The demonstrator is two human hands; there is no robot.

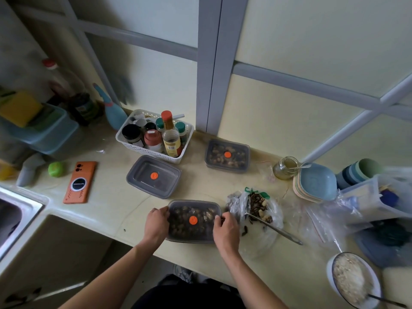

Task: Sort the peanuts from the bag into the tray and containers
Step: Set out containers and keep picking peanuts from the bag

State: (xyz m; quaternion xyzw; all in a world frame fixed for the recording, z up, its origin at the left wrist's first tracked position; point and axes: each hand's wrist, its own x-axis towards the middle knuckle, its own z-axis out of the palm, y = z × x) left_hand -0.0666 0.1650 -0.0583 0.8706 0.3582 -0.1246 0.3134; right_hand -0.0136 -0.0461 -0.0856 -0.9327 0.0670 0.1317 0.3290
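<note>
Both hands grip the near container (193, 208), a grey lidded box of peanuts with an orange dot, at the front edge of the bench (107, 197). The left hand (156, 224) curls round its left end and the right hand (226, 230) round its right end. Just to its right lies the open plastic bag (256, 207) of peanuts and dark bits, with a metal utensil (275, 229) resting in it. A second filled container (227, 162) sits at the back edge. An empty lidded container (153, 184) stands farther left, just in front of a white basket (142, 149) of bottles.
</note>
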